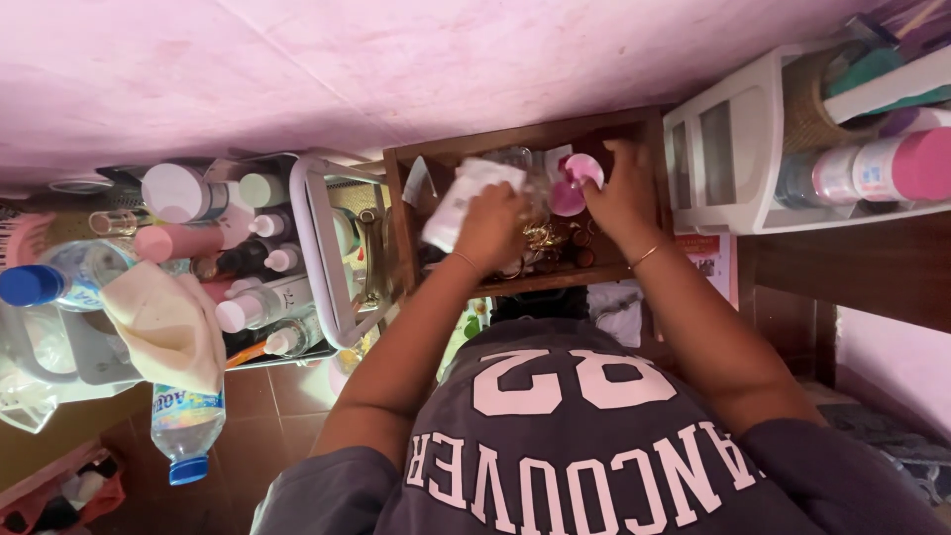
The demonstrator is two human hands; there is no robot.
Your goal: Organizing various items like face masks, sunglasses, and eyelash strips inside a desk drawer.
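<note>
Both my hands reach into a small brown wooden box (396, 198) set against the pink wall. My left hand (490, 226) grips a white crumpled packet (458, 203) at the box's left side. My right hand (624, 193) rests on the box's right part, its fingers touching a small pink round container (573, 183). Gold-coloured jewellery pieces (545, 238) lie heaped in the box between my wrists. A thin bangle sits on each wrist.
A white rack (315, 228) crowded with several bottles and tubes stands left of the box. A plastic water bottle (186, 428) and a beige cloth (168, 322) lie further left. A white plastic drawer unit (723, 149) with pink-capped bottles stands on the right.
</note>
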